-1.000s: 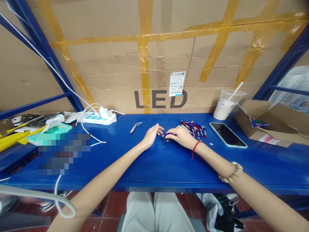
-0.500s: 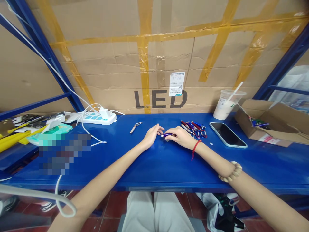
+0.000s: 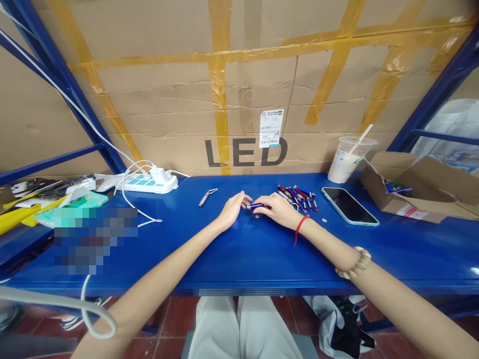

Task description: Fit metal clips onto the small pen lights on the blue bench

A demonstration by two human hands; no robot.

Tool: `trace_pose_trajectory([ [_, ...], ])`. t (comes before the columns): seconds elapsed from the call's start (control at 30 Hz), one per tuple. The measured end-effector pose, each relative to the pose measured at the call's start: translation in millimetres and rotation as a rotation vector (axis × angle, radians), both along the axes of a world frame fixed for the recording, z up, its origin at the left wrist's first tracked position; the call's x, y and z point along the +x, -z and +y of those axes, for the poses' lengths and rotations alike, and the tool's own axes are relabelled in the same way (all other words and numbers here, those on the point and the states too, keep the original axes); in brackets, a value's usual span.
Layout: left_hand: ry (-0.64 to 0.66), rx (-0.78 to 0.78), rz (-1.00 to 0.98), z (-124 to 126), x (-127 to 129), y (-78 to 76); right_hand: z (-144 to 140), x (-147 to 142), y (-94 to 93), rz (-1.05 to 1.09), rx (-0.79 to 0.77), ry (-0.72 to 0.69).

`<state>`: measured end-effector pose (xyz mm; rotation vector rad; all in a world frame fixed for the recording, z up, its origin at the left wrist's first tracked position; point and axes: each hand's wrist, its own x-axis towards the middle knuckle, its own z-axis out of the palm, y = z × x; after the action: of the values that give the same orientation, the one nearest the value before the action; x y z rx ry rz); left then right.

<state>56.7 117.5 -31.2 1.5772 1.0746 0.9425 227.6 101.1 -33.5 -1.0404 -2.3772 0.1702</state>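
Note:
My right hand (image 3: 276, 209) rests on the blue tabletop (image 3: 247, 254) and pinches a small purple keychain flashlight (image 3: 255, 206) by its right end. My left hand (image 3: 232, 209) lies just left of it, fingers loosely curled, fingertips touching or almost touching the flashlight's left tip. A small round silver piece (image 3: 256, 216) lies on the table under the flashlight. A pile of red and blue keychain flashlights (image 3: 297, 195) sits just right of my right hand. A single silver flashlight (image 3: 206, 198) lies to the left of my left hand.
A phone (image 3: 349, 206) lies face up right of the pile. Behind it stands a plastic cup with a straw (image 3: 349, 158). An open cardboard box (image 3: 407, 192) is at far right. A white power strip (image 3: 149, 181) with cables sits back left. A large LED carton (image 3: 243, 85) forms the back wall.
My right hand has slid the purple flashlight slightly left, toward my left fingertips. The camera has tilted a little; nothing else moved.

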Motion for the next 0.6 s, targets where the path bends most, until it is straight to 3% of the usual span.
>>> trace_pose_trajectory([
  [0.2, 0.016, 0.017, -0.007, 0.0, -1.0, 1.1, 0.6, 1.2, -0.2, -0.001, -0.005, -0.034],
  [0.6, 0.06, 0.096, 0.036, 0.9, -3.0, 5.6, 0.1, 1.1, 4.3, -0.02, -0.009, 0.039],
])
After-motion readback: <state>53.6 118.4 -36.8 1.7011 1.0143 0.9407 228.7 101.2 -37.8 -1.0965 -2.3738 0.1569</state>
